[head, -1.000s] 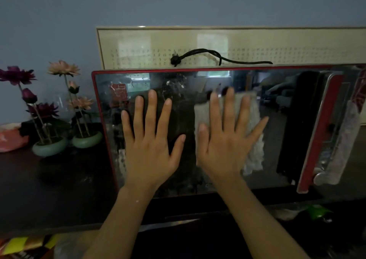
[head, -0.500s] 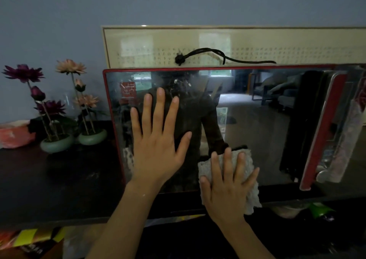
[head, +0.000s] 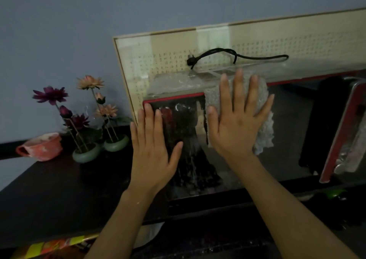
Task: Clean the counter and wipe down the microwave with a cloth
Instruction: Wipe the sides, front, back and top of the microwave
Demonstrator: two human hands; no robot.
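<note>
Fingers [head: 238, 84] spread wide, our right hand [head: 235, 128] presses the cloth [head: 263, 132] flat at the microwave [head: 293, 132] door's top edge; our left hand [head: 152, 145], open too, braces the glass. Wiping's underway; next, probably sweep downward, then the counter [head: 49, 189].

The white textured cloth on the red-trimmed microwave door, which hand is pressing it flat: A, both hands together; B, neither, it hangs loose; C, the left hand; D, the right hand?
D: the right hand lies spread over the white textured cloth near the top of the red-trimmed microwave door, while the left hand rests bare on the glass beside it.
</note>
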